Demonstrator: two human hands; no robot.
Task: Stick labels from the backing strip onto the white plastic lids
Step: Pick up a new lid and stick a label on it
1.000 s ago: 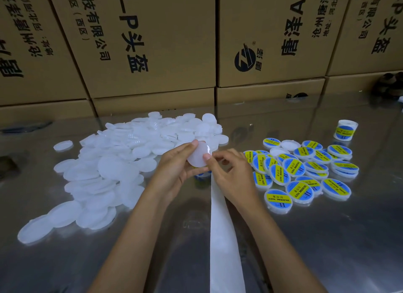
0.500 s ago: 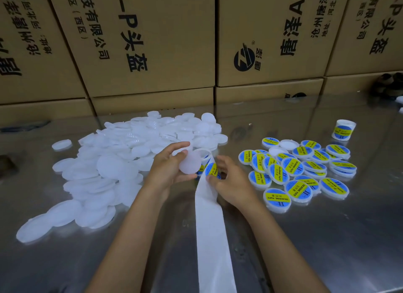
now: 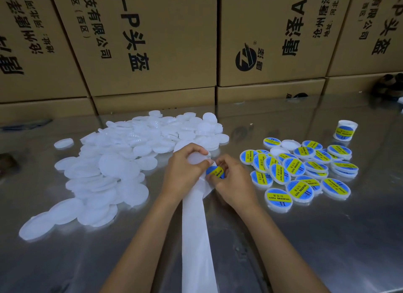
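Right hand [image 3: 234,183] now pinches a round blue-and-yellow paper label [image 3: 215,171] at the top end of the long white backing strip [image 3: 197,233], where half a second ago the label lay flat on the strip with the fingers only near it. Left hand [image 3: 185,172], just left of the strip's top, has kept its grip on a blank round white plastic lid [image 3: 196,158]. Peeling looks begun, so sticking comes next. Left of the strip spreads the heap of unlabelled white lids [image 3: 113,168]; right of it, the labelled lids [image 3: 305,172].
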